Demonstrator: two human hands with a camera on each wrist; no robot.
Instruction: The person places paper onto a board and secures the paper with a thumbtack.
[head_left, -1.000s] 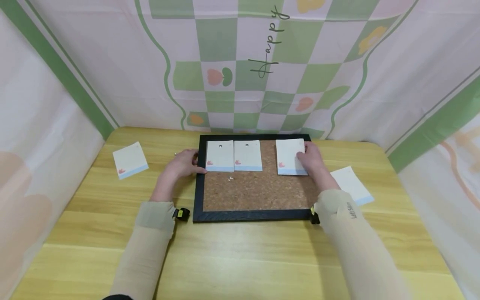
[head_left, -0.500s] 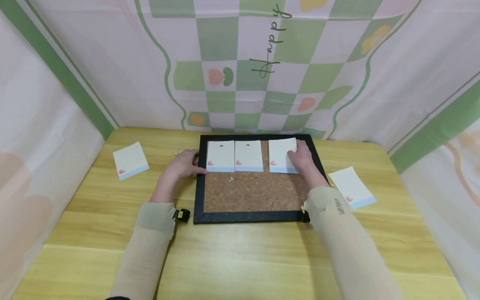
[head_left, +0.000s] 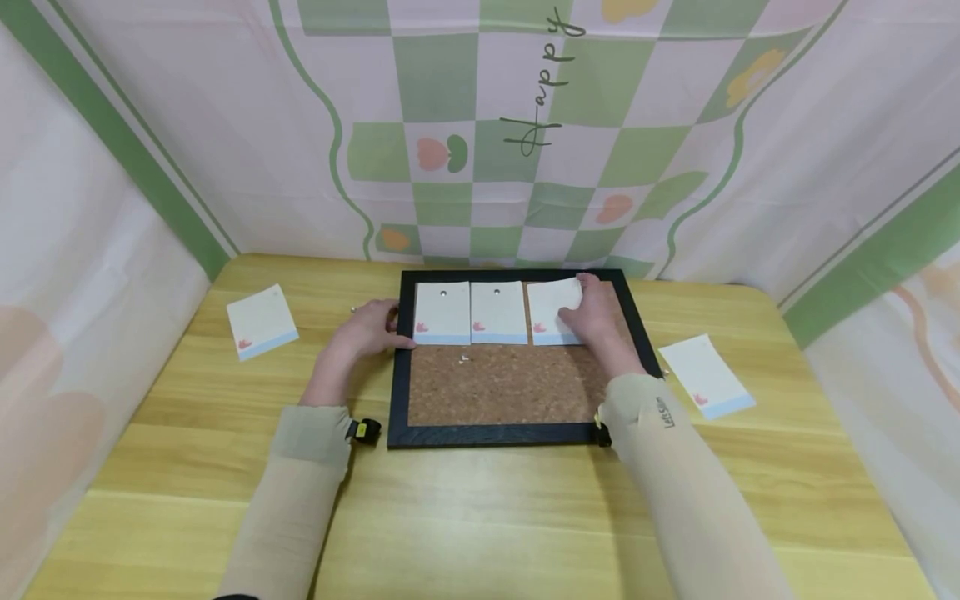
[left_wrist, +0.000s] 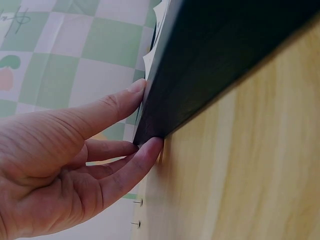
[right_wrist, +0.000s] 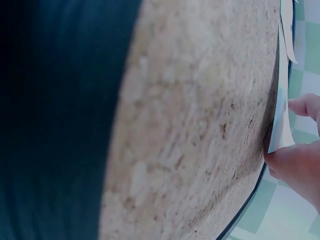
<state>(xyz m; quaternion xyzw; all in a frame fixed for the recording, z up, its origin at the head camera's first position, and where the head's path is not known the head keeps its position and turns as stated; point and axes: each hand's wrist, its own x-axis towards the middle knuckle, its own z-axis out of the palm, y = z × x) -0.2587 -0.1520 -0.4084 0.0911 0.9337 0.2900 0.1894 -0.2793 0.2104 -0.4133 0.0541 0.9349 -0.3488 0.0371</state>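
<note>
A cork board point(head_left: 517, 387) in a black frame lies on the table, seen in the head view. My left hand point(head_left: 367, 327) grips its left edge; in the left wrist view the thumb point(left_wrist: 112, 106) touches the front edge and the fingers the side. My right hand point(head_left: 597, 321) pinches a white paper note point(head_left: 550, 315) by its right side, over the board's upper right part. Two matching notes, the left note point(head_left: 442, 310) and the middle note point(head_left: 498, 312), each carry a pin near the top. In the right wrist view the held note point(right_wrist: 281, 120) tilts up from the cork point(right_wrist: 185, 115).
One loose note point(head_left: 262, 322) lies left of the board on the wooden table point(head_left: 480, 525), another loose note point(head_left: 707, 375) to its right. Small pins point(head_left: 463, 359) rest on the cork. More pins point(left_wrist: 139, 202) stand beyond my left hand. A checkered cloth point(head_left: 510, 150) hangs behind.
My right hand has carried its note leftward over the cork, close beside the middle note. The loose note on the right is now uncovered. My left hand stays on the frame.
</note>
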